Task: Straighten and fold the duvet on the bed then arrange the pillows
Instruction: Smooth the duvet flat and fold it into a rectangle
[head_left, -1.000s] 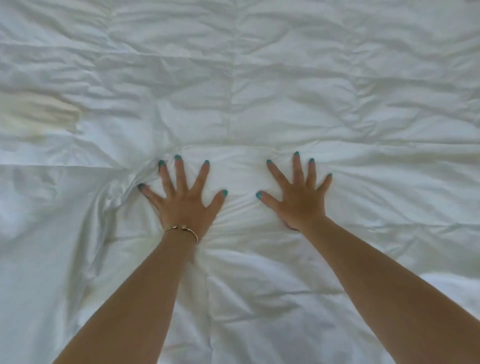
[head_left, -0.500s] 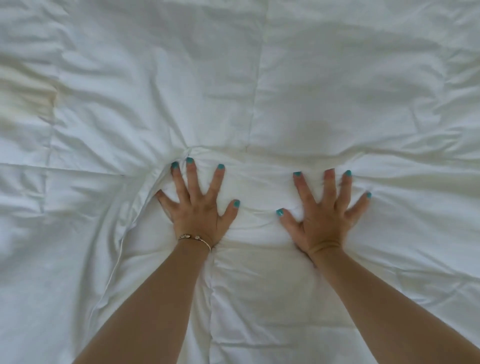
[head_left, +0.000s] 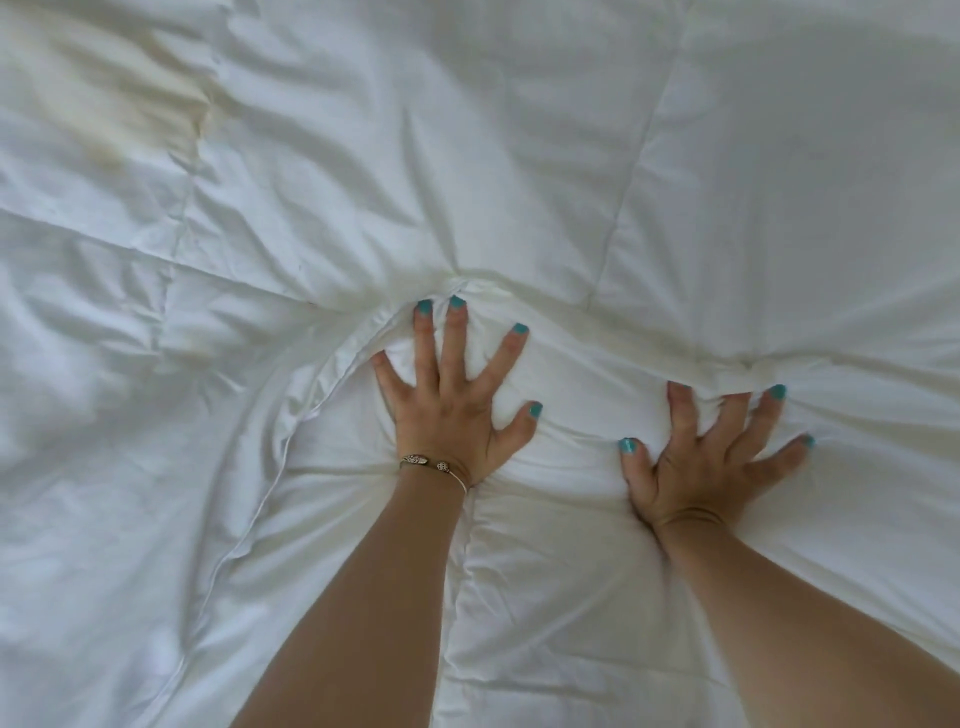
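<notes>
Both hands flat, left hand (head_left: 457, 410) and right hand (head_left: 711, 462), fingers spread wide, holding nothing, pressing the duvet (head_left: 519, 156) on the bed. Could bunch up if pushed unevenly.

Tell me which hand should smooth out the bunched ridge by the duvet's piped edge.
Left, probably: the left hand presses flat with its fingers at that ridge of the duvet; the right hand lies farther away.

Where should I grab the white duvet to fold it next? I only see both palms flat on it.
Probably the piped edge curving past the left hand, taken from the left: it is a raised, free hem. Elsewhere the duvet lies flat, and the right hand only presses on bunched fabric.
</notes>
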